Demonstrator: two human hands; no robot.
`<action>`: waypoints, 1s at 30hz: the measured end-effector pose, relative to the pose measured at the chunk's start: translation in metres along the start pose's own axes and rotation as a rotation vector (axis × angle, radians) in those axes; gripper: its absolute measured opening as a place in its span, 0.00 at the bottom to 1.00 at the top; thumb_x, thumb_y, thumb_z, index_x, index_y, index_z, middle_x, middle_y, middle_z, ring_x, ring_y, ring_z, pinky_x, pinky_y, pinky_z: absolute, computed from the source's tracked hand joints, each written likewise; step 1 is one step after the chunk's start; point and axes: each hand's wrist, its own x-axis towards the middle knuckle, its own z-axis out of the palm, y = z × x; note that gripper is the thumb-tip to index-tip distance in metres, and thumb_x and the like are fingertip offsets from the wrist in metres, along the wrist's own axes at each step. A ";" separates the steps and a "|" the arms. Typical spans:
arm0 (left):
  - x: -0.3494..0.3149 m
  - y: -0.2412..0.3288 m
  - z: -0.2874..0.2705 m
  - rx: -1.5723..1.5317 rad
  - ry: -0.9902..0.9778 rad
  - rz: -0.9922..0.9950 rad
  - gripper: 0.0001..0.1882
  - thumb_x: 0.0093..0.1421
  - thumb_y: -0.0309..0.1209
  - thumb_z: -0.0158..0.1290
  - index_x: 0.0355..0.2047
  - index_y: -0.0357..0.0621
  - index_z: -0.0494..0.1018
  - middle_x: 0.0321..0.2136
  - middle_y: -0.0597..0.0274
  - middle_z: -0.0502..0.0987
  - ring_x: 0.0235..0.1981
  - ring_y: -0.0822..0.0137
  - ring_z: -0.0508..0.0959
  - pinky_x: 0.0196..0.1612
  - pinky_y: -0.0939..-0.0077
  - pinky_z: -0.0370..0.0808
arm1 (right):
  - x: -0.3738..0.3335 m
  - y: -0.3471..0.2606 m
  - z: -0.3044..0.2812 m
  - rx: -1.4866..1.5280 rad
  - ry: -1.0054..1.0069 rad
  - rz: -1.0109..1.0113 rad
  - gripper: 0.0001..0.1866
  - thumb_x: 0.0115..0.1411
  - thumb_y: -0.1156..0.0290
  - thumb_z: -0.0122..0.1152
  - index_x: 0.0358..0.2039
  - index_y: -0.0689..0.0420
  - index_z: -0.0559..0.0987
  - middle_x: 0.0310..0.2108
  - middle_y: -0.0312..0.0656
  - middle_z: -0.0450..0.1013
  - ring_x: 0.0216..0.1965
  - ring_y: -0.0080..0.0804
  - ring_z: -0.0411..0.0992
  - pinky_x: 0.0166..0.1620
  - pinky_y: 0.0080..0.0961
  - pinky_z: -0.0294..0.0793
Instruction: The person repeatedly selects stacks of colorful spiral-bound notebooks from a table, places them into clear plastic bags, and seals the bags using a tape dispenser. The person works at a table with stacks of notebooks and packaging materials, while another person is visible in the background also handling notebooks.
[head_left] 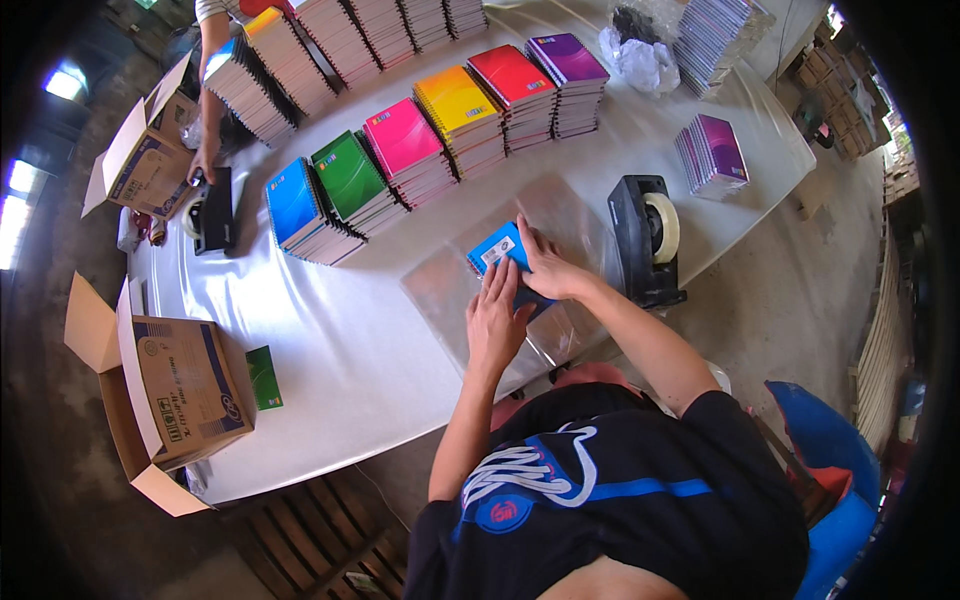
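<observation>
A blue spiral notebook (pixel 492 250) with a white label lies in front of me on a pile of clear plastic sheets or bags (pixel 435 285). My left hand (pixel 495 310) rests on its near side, fingers stretched out flat near the label. Along the right edge lies my right hand (pixel 545 265), its fingers extended and touching the notebook. Between my hands a bit more blue shows; the rest is covered. Whether the notebook is single or a small stack, I cannot tell. A black tape dispenser (pixel 632 240) with a roll stands just right of the plastic.
Stacked notebooks, blue (pixel 300 205) through purple (pixel 568 62), form a row beyond my hands. A small purple stack (pixel 715 150) sits right. An open carton (pixel 200 385) and green notebook (pixel 264 378) are left. Another person's hand (pixel 205 163) touches a second tape dispenser (pixel 215 215).
</observation>
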 end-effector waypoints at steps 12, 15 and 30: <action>0.001 0.013 -0.015 -0.005 -0.122 -0.140 0.38 0.54 0.39 0.55 0.64 0.53 0.52 0.66 0.72 0.48 0.66 0.65 0.51 0.55 0.38 0.59 | -0.055 0.073 0.008 -0.409 0.655 0.044 0.29 0.55 0.72 0.57 0.57 0.64 0.64 0.67 0.55 0.36 0.67 0.56 0.39 0.66 0.40 0.43; -0.001 0.011 -0.015 -0.019 -0.118 -0.143 0.38 0.55 0.40 0.55 0.64 0.53 0.52 0.66 0.71 0.48 0.66 0.65 0.51 0.54 0.38 0.60 | -0.062 0.065 -0.007 -0.324 0.620 -0.015 0.27 0.53 0.74 0.60 0.55 0.61 0.69 0.67 0.54 0.37 0.67 0.55 0.38 0.65 0.38 0.44; 0.001 0.005 -0.016 0.016 -0.149 -0.118 0.39 0.54 0.42 0.56 0.64 0.53 0.53 0.66 0.70 0.50 0.66 0.64 0.50 0.49 0.43 0.67 | -0.046 0.079 -0.045 0.592 0.841 0.161 0.20 0.44 0.73 0.73 0.37 0.61 0.75 0.22 0.33 0.71 0.23 0.16 0.66 0.27 0.13 0.66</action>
